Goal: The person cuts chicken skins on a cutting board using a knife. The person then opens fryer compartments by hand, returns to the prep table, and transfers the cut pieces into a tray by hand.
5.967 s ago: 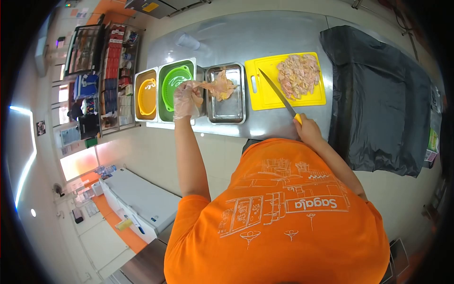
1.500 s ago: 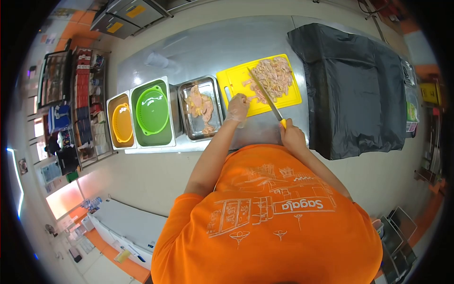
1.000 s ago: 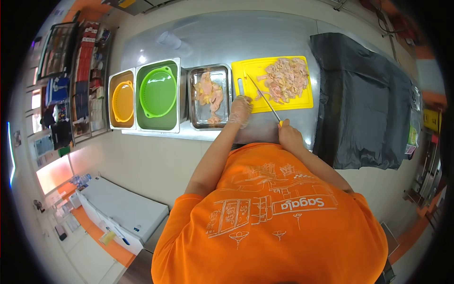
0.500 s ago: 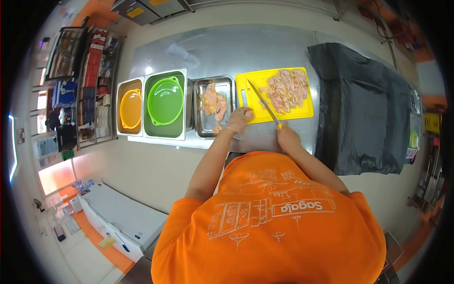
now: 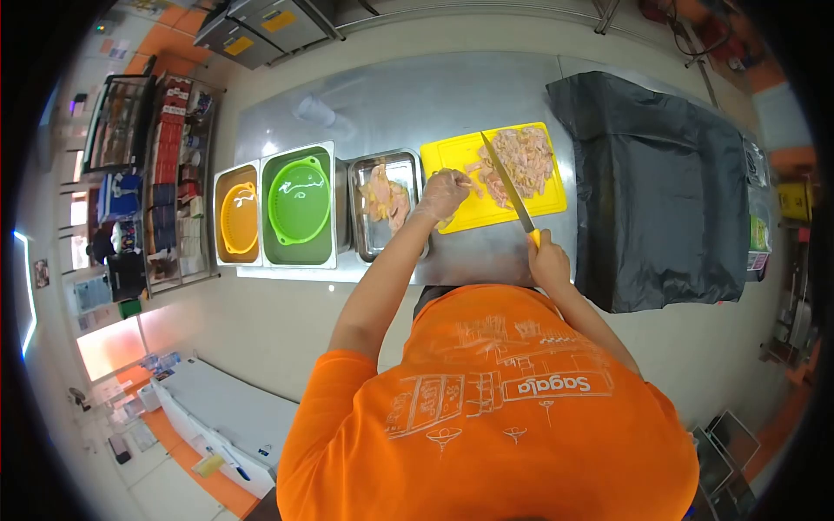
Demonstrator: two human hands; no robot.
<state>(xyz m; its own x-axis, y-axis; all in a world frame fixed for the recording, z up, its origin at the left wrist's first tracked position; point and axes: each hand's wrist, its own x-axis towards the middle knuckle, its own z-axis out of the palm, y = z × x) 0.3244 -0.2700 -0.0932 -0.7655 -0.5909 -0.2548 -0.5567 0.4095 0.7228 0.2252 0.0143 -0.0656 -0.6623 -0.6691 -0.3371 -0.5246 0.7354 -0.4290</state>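
Observation:
My right hand (image 5: 550, 260) is closed round the yellow handle of a long knife (image 5: 506, 181), whose blade lies over the edge of a heap of cut raw meat (image 5: 525, 162). The heap sits on the right part of a yellow cutting board (image 5: 480, 214). My left hand (image 5: 445, 193), in a clear glove, is at the board's left side with its fingers pinched by a small pale piece of meat. Left of it, a metal tray (image 5: 359, 232) holds larger raw meat pieces (image 5: 383, 198).
Further left stand two deep metal pans, one with a green basket (image 5: 299, 201), one with an orange basket (image 5: 240, 218). A clear cup (image 5: 314, 111) lies behind them. A black plastic cover (image 5: 669, 191) drapes the table's right end.
Over the last second the knife has moved right and its blade has turned steeper, now against the meat heap. My left hand has come further over the board, beside a small piece of meat.

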